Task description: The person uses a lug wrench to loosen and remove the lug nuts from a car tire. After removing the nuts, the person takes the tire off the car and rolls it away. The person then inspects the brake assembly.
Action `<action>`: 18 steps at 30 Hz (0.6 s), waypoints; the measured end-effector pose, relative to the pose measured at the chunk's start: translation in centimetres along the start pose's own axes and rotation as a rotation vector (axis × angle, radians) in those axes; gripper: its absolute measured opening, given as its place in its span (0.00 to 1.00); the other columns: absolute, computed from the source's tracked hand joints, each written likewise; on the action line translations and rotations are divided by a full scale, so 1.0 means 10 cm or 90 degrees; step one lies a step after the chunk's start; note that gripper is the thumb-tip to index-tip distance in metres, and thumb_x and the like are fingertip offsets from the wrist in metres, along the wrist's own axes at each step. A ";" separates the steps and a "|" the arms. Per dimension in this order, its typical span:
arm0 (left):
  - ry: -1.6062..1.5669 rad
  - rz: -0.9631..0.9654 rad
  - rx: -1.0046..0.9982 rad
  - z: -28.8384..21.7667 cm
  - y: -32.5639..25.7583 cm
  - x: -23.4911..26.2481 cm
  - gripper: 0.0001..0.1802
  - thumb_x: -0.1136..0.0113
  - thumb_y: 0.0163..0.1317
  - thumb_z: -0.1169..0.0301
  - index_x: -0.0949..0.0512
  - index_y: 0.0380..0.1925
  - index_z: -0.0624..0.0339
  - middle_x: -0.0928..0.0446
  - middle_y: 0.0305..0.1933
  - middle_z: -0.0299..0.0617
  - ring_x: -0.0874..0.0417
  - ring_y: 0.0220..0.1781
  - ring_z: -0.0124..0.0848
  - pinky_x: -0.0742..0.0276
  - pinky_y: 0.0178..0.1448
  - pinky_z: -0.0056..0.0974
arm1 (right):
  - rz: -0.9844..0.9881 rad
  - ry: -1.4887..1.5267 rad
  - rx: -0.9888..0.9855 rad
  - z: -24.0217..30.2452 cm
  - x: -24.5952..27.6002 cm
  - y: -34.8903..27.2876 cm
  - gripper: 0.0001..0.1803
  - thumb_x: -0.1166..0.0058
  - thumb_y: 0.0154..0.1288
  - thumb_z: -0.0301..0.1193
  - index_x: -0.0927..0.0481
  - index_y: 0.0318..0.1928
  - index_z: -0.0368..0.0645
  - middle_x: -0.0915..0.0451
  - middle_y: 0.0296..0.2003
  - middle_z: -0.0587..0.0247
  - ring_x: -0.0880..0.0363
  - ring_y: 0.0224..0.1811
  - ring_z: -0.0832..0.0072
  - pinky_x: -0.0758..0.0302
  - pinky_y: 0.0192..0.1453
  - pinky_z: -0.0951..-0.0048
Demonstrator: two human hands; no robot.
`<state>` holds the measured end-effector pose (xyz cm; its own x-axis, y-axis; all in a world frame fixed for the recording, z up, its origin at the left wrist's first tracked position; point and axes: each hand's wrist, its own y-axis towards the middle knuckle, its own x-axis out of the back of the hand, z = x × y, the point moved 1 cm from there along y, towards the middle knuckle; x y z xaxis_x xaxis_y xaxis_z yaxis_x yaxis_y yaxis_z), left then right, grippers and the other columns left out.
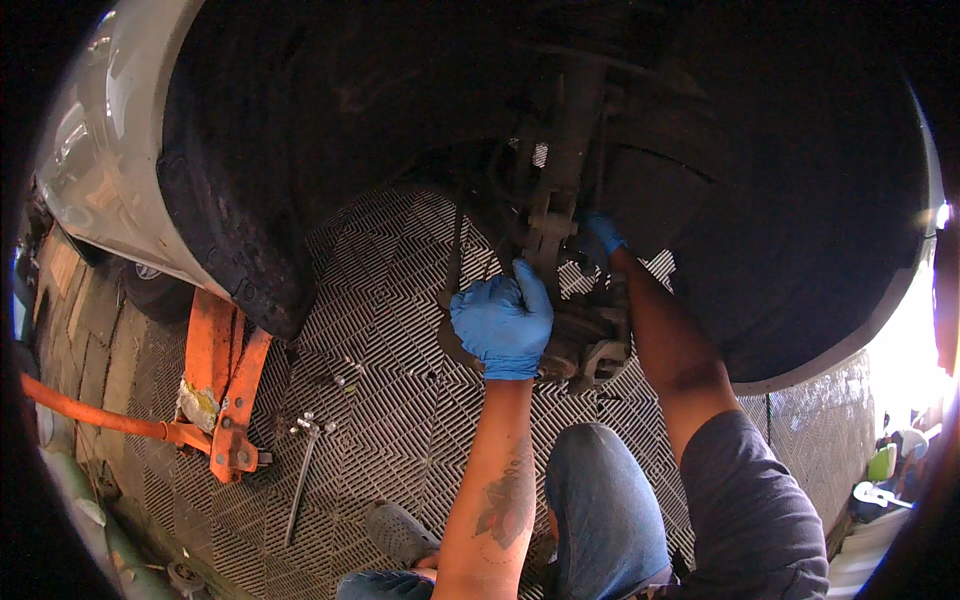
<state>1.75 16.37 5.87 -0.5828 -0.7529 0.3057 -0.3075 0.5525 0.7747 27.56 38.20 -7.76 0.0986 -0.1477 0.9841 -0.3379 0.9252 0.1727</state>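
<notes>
Inside a dark wheel arch, a suspension strut (568, 150) runs down to the wheel hub and brake parts (595, 350). My left hand (500, 322), in a blue glove, is closed beside the strut's lower end, left of the hub. Its thumb points up; whatever its curled fingers hold is hidden. My right hand (605, 232), also blue-gloved, reaches in to the right of the strut at its lower bracket (549, 228). Shadow and the strut parts conceal most of its fingers.
An orange jack (225, 400) stands on the left under the pale car body (120, 150). A long-handled ratchet (303, 480) and small metal parts (350, 376) lie on the grey grid floor (390, 400). The black arch liner (800, 230) curves around on the right.
</notes>
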 end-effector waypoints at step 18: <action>-0.091 -0.003 -0.003 -0.39 0.01 -0.13 0.24 0.41 0.59 0.68 0.33 0.05 0.55 0.34 0.09 0.46 0.33 0.12 0.46 0.41 0.21 0.49 | -0.055 -0.058 -0.028 -1.05 0.32 -0.44 0.20 0.34 0.53 0.38 0.19 0.44 0.39 0.17 0.40 0.47 0.17 0.38 0.58 0.20 0.44 0.60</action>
<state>5.34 16.02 7.72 -0.6823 -0.6972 0.2200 -0.3077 0.5468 0.7787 39.21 37.35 -5.81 0.0388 -0.2573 0.9656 -0.2896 0.9219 0.2573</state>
